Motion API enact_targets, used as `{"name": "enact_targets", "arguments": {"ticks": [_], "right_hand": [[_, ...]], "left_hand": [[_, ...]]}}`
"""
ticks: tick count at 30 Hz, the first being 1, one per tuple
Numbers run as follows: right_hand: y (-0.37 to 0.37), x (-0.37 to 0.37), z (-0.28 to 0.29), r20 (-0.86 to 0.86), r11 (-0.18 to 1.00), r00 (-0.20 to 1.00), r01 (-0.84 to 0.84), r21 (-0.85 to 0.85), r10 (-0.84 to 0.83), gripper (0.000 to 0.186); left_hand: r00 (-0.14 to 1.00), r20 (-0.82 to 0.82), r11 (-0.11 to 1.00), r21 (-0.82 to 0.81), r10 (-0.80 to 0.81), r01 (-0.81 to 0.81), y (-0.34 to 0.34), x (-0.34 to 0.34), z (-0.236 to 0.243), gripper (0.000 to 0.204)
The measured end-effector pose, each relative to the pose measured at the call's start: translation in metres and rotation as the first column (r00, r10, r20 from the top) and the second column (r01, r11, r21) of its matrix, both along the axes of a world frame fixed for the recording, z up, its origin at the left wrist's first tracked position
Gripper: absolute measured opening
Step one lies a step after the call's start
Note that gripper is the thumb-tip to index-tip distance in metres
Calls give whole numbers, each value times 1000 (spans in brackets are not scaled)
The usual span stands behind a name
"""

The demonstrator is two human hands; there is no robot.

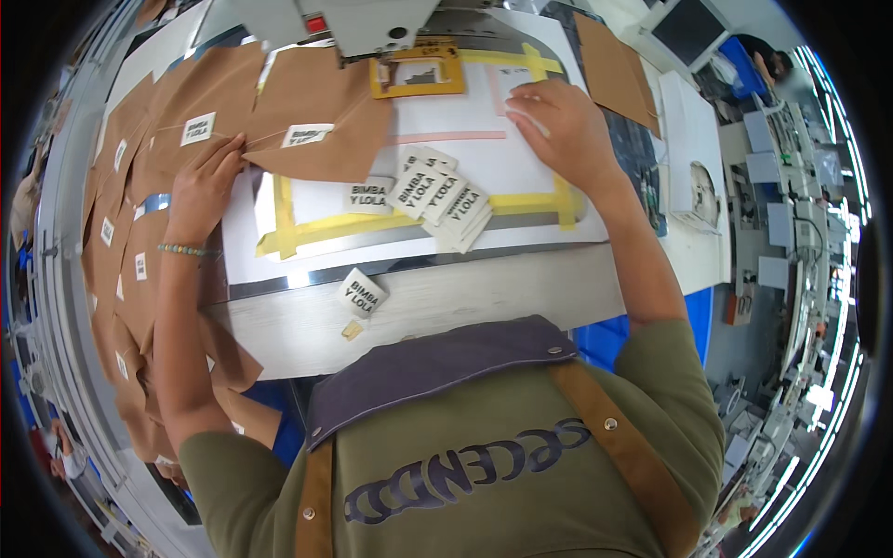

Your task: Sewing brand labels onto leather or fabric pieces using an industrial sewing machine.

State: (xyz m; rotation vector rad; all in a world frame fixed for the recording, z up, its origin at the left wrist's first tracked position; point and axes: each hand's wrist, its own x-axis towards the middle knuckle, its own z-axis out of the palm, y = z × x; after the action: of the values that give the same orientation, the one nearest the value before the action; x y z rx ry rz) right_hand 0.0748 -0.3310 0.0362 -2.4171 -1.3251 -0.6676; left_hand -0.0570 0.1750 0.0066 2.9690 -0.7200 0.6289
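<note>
My left hand (pixel 209 177) grips the lower corner of a brown piece (pixel 344 102) bearing a white label (pixel 302 134). My right hand (pixel 553 121) is at the white board (pixel 446 121), fingers slightly curled and apart beside a pink strip, with nothing visible in them. A yellow frame (pixel 383 79) sits under the machine head (pixel 367 19) at the top. White printed labels (pixel 460 214) lie piled between my hands on the board, which has yellow tape strips (pixel 507 205). One more label (pixel 363 293) lies nearer me, beside a small tan scrap (pixel 352 330).
Several labelled brown pieces (pixel 121 298) are heaped along the left side. A brown sheet (pixel 614 70) and a monitor (pixel 684 33) are at upper right. A blue bin (pixel 693 325) sits below the table's right end. Other people (pixel 781 70) appear at the far edges.
</note>
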Motion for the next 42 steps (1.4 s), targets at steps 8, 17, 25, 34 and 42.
{"name": "enact_targets", "arguments": {"ticks": [8,17,25,34,42], "right_hand": [[-42,-5,8,-185,981,966,191,27,-182,20],[62,-29,11,-90,983,982,-155,103,165,51],[75,-45,-3,-31,934,934,-357,-3,357,27],[8,-16,6,-66,997,995,-73,-6,73,18],[-112,53,-8,-14,845,859,500,-187,-512,23]], "left_hand": [[996,-61,961,-273,-68,49,-74,-15,17,6],[960,-102,821,-547,-261,165,-111,-18,28,10],[966,62,964,-68,-252,256,-64,-34,21,6],[901,-160,899,-118,403,-422,71,-24,-19,23],[774,-250,793,-37,582,-608,108,-14,-22,45]]}}
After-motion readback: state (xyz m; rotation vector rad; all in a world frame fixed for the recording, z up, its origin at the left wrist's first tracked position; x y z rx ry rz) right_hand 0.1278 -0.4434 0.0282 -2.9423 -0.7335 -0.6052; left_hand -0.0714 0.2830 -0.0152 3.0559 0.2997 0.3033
